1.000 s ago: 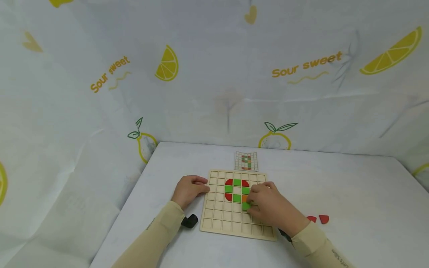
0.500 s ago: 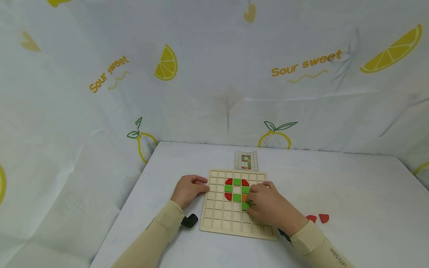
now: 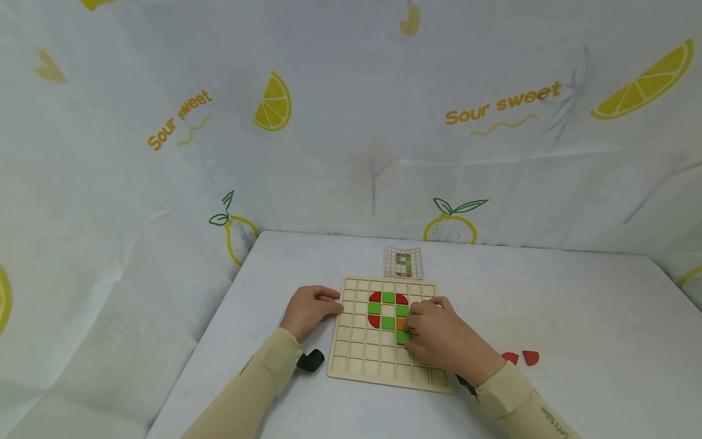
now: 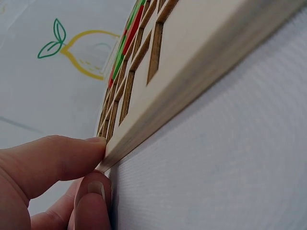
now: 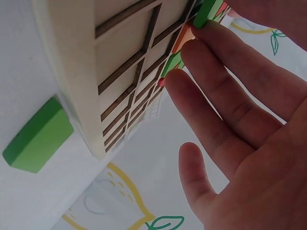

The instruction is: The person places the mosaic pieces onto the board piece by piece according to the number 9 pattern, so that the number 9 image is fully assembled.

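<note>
A square wooden grid board [image 3: 364,353] lies on the table. Green squares, red quarter-round pieces and an orange tile [image 3: 401,324] sit in its cells, forming a ring. My left hand [image 3: 309,311] pinches the board's left edge, with the thumb on top. Over the board's right side, my right hand [image 3: 439,335] holds a green square tile [image 3: 403,337] just below the orange one, between thumb and fingertips. The same green tile [image 5: 206,12] shows at the fingertips in the right wrist view. Whether it lies fully down in its cell is hard to see.
Behind the board lies a printed pattern card [image 3: 403,263]. Red quarter-round pieces [image 3: 531,357] lie on the table [image 3: 576,305] to the right. A loose green tile [image 5: 38,139] rests beside the board, behind my right hand in the head view. Patterned cloth surrounds the table.
</note>
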The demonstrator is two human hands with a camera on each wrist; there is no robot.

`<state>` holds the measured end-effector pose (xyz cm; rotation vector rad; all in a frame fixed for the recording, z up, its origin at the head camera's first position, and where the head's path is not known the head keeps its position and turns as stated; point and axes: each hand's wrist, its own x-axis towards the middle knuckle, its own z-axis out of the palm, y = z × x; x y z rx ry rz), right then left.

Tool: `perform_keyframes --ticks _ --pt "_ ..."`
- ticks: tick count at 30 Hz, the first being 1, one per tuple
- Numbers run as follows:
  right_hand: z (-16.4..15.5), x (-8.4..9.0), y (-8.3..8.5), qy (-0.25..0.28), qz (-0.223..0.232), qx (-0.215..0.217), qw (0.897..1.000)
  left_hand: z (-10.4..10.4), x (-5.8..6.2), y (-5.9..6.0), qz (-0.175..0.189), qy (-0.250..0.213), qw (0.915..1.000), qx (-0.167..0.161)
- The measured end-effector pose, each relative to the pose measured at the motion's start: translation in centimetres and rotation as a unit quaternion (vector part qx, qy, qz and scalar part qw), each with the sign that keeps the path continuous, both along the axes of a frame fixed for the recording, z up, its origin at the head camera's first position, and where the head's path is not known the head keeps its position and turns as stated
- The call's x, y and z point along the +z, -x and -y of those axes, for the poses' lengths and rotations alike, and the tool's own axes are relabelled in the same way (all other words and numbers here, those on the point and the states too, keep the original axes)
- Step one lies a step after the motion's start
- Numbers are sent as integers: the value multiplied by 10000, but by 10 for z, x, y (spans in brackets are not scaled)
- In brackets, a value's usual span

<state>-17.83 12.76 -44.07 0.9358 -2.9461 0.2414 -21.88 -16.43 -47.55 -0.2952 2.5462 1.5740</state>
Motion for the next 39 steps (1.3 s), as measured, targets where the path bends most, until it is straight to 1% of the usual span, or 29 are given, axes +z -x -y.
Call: perform_keyframes --ticks 12,28,33,37,39 --pt "2 1 2 74 -122 104 9998 3 2 0 21 -64 10000 27" --pt "4 4 2 55 -4 25 10000 4 4 1 26 -55 10000 55" --pt "1 4 5 29 -79 96 9999 4 4 2 37 -51 10000 55" --pt "-10 4 6 68 19 -35 10000 2 3 1 59 -81 10000 4" --pt "-18 6 6 155 144 -171 9996 2 2 1 55 -35 10000 -25"
